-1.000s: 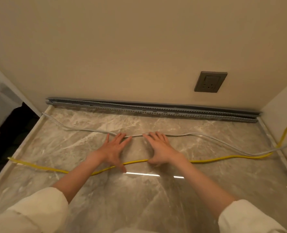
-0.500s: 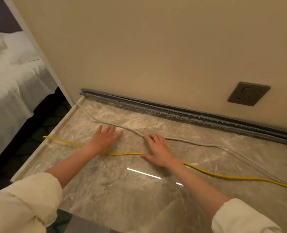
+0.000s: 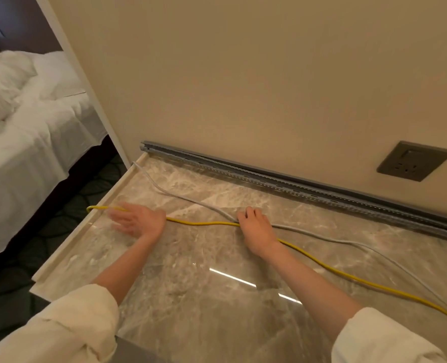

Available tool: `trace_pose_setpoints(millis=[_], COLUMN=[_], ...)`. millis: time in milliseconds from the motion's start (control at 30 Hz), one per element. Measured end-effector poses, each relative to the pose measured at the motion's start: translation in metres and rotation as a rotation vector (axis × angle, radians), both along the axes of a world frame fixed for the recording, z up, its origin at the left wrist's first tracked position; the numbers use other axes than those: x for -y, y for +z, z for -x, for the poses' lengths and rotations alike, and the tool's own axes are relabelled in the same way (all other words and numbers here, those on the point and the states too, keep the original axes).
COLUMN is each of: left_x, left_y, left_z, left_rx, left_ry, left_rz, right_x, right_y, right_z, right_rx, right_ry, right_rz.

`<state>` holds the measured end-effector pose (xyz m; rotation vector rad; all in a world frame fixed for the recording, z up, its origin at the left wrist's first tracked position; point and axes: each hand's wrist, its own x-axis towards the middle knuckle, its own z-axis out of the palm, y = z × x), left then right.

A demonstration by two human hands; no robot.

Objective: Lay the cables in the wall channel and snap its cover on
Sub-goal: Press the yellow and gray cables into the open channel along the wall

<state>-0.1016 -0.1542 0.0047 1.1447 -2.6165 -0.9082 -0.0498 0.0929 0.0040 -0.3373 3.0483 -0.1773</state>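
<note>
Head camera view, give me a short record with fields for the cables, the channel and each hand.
yellow cable: lies on the marble top, outside the channel
grey cable: on the marble top too, nearer the wall
channel: along the wall's foot, open, no cables in it
left hand: blurred, flat over the yellow cable
right hand: fingers curled where the two cables meet; a grip cannot be told
</note>
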Motion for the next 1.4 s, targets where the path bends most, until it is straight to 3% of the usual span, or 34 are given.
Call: trace_pose_setpoints(millis=[133, 267, 467, 533, 667, 767, 867, 1000, 1133, 1267, 1400], left_x=[0.006, 0.004, 0.005, 0.006, -0.007, -0.029, -0.054, -0.092, -0.123, -0.141, -0.139], left_y=[0.000, 0.007, 0.030, 0.034, 0.029, 0.018, 0.006, -0.001, -0.006, -0.012, -0.011], left_z=[0.013, 0.028, 0.068, 0.076, 0.075, 0.059, 0.037, 0.008, -0.011, -0.015, -0.008], left_rx=[-0.030, -0.113, -0.132, 0.005, 0.349, 0.455, 0.344, 0.113, -0.029, -0.174, -0.247], left_ry=[0.113, 0.081, -0.217, -0.394, -0.678, -0.795, -0.938, -1.331, -1.637, -1.711, -1.650], left_rz=[-0.252, -0.302, -0.329, -0.230, 0.207, 0.398, 0.568, 0.470, 0.520, 0.510, 0.557], right_x=[0.002, -0.001, -0.007, -0.008, -0.009, -0.012, -0.027, -0.069, -0.114, -0.155, -0.178], right_y=[-0.002, -0.004, -0.003, -0.003, -0.003, -0.003, -0.006, -0.012, -0.015, -0.012, -0.007], right_z=[0.000, 0.001, 0.002, 0.001, 0.000, 0.001, -0.002, -0.024, -0.048, -0.069, -0.084], right_rx=[0.002, -0.005, 0.003, 0.002, -0.007, -0.020, -0.041, -0.061, -0.042, -0.018, -0.001], right_ry=[0.002, 0.010, 0.029, 0.035, 0.037, 0.052, 0.111, 0.146, 0.041, -0.093, -0.147], right_rz=[-0.012, -0.005, 0.019, 0.026, 0.028, 0.017, -0.017, -0.080, -0.115, -0.115, -0.171])
